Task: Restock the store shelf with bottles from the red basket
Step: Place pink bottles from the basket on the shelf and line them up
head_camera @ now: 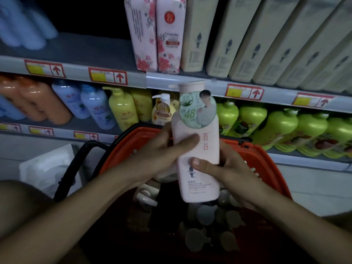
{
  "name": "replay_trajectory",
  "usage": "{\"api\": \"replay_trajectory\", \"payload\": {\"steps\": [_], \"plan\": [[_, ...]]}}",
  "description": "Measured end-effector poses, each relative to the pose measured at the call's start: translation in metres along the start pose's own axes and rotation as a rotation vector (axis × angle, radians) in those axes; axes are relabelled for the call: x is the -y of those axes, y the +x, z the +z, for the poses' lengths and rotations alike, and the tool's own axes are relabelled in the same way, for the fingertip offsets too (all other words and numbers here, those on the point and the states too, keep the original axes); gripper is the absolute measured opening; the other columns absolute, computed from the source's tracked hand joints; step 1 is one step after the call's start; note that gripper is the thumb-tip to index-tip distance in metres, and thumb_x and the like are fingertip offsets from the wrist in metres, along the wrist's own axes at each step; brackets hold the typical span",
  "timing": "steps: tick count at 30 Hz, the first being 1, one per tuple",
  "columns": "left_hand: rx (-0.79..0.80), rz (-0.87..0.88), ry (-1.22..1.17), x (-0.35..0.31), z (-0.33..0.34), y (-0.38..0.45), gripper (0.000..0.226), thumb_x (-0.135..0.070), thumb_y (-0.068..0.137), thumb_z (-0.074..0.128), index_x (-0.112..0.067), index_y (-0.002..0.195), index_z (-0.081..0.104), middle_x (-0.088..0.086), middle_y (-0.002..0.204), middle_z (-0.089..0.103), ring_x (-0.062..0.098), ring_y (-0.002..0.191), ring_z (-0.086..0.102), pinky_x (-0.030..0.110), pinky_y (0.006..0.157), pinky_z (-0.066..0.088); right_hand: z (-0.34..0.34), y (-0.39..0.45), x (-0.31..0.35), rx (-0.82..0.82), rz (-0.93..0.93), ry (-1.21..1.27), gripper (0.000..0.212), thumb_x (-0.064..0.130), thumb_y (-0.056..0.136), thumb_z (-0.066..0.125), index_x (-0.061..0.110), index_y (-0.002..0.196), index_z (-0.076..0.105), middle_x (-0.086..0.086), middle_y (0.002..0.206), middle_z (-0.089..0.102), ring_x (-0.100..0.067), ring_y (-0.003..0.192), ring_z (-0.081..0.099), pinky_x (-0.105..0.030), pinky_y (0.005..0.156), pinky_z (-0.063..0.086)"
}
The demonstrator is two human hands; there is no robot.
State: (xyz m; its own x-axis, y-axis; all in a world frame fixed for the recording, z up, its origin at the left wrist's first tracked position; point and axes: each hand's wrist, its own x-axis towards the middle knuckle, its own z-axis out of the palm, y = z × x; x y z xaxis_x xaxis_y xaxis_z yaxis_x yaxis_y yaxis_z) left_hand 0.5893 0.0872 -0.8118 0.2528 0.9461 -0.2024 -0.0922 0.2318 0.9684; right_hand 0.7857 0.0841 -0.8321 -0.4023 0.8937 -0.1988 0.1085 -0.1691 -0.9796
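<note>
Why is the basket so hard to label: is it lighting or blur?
Head view: mostly dim lighting, so the red basket interior is near black; the pink bottle held by both hands is sharp; shelf edges blur and bow with wide-angle distortion.

The tall pale pink plastic bottle (198,149) carries a round green sticker (198,109) printed with "48", and below it two red Chinese characters reading "芸谷". The red-framed paper price tags (107,76) on the grey metal shelf edge (80,72) show red up-arrows; their small print is unreadable. The floral pink bottle (168,35) on the upper shelf bears blurred lettering that cannot be made out.
</note>
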Motion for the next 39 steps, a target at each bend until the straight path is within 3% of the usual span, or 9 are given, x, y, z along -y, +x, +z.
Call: {"api": "replay_trajectory", "payload": {"steps": [4, 9, 11, 16, 21, 24, 27, 32, 39], "plan": [[0.016, 0.065, 0.221, -0.023, 0.002, -0.02, 0.057, -0.043, 0.079, 0.079, -0.028, 0.129, 0.059, -0.009, 0.122, 0.072, 0.009, 0.113, 0.067, 0.036, 0.096, 0.056, -0.004, -0.007, 0.036, -0.093, -0.114, -0.037, 0.056, 0.027, 0.084, 0.079, 0.02, 0.135, 0.055, -0.001, 0.128, 0.07, -0.02, 0.118, 0.068, -0.045, 0.096, 0.058], [-0.113, 0.332, 0.399, -0.087, 0.02, -0.024, 0.026, -0.029, 0.085, 0.076, -0.037, 0.109, 0.069, -0.019, 0.104, 0.075, 0.002, 0.091, 0.072, 0.016, 0.075, 0.057, -0.013, -0.023, 0.092, -0.165, -0.211, 0.037, 0.062, 0.031, 0.086, 0.076, 0.014, 0.135, 0.044, -0.001, 0.128, 0.069, -0.016, 0.119, 0.066, -0.026, 0.087, 0.058], [-0.147, 0.421, 0.379, -0.113, 0.026, -0.022, 0.029, -0.02, 0.084, 0.078, -0.039, 0.103, 0.068, -0.026, 0.1, 0.074, -0.003, 0.088, 0.071, 0.011, 0.07, 0.054, -0.02, -0.031, 0.117, -0.147, -0.256, 0.079, 0.061, 0.026, 0.085, 0.076, 0.013, 0.134, 0.041, 0.0, 0.126, 0.071, -0.015, 0.116, 0.068, -0.024, 0.084, 0.058], [-0.173, 0.599, 0.392, -0.162, 0.053, -0.008, 0.035, -0.024, 0.08, 0.081, -0.043, 0.104, 0.065, -0.031, 0.104, 0.072, -0.007, 0.097, 0.069, 0.01, 0.078, 0.053, -0.037, -0.043, 0.17, -0.27, -0.456, -0.093, 0.053, 0.03, 0.083, 0.075, 0.033, 0.131, 0.054, 0.013, 0.127, 0.067, 0.002, 0.115, 0.064, -0.017, 0.086, 0.056], [-0.125, 0.763, 0.384, -0.218, 0.096, 0.017, 0.051, -0.022, 0.083, 0.079, -0.067, 0.101, 0.063, -0.032, 0.107, 0.071, -0.01, 0.101, 0.066, 0.011, 0.082, 0.054, -0.071, -0.039, 0.215, -0.546, -0.722, -0.194, 0.046, 0.017, 0.075, 0.076, 0.016, 0.121, 0.067, -0.003, 0.119, 0.064, 0.002, 0.103, 0.066, -0.01, 0.077, 0.053], [-0.183, 0.943, 0.379, -0.268, 0.117, 0.04, 0.041, -0.026, 0.08, 0.076, -0.054, 0.107, 0.065, -0.03, 0.109, 0.071, -0.007, 0.101, 0.068, 0.014, 0.085, 0.055, -0.099, -0.025, 0.264, -0.611, -0.886, -0.209, 0.042, 0.02, 0.079, 0.075, 0.019, 0.121, 0.067, 0.003, 0.115, 0.071, -0.005, 0.101, 0.07, -0.014, 0.077, 0.055], [-0.249, 1.043, 0.341, -0.31, 0.13, 0.074, 0.042, -0.014, 0.084, 0.078, -0.045, 0.108, 0.062, -0.032, 0.103, 0.071, -0.01, 0.098, 0.067, 0.011, 0.082, 0.053, -0.126, -0.003, 0.315, -0.637, -0.983, -0.354, 0.036, 0.018, 0.092, 0.072, 0.027, 0.125, 0.062, 0.009, 0.12, 0.071, -0.006, 0.109, 0.068, -0.02, 0.084, 0.056], [-0.308, 0.987, 0.196, -0.34, 0.135, 0.136, 0.042, 0.001, 0.084, 0.075, -0.014, 0.121, 0.063, -0.012, 0.103, 0.071, -0.008, 0.093, 0.069, 0.011, 0.075, 0.054, -0.162, 0.048, 0.355, -0.634, -0.987, -0.495, 0.051, 0.019, 0.094, 0.067, 0.034, 0.139, 0.05, 0.021, 0.127, 0.064, 0.004, 0.116, 0.062, -0.017, 0.09, 0.053], [-0.404, 0.874, 0.287, -0.338, 0.145, 0.201, 0.042, -0.007, 0.088, 0.072, -0.015, 0.128, 0.062, -0.006, 0.111, 0.069, -0.013, 0.085, 0.065, 0.004, 0.069, 0.049, -0.195, 0.098, 0.347, -0.749, -0.831, -0.49, 0.043, 0.026, 0.094, 0.068, 0.029, 0.132, 0.049, 0.015, 0.118, 0.064, -0.003, 0.11, 0.063, -0.027, 0.092, 0.055]]}}
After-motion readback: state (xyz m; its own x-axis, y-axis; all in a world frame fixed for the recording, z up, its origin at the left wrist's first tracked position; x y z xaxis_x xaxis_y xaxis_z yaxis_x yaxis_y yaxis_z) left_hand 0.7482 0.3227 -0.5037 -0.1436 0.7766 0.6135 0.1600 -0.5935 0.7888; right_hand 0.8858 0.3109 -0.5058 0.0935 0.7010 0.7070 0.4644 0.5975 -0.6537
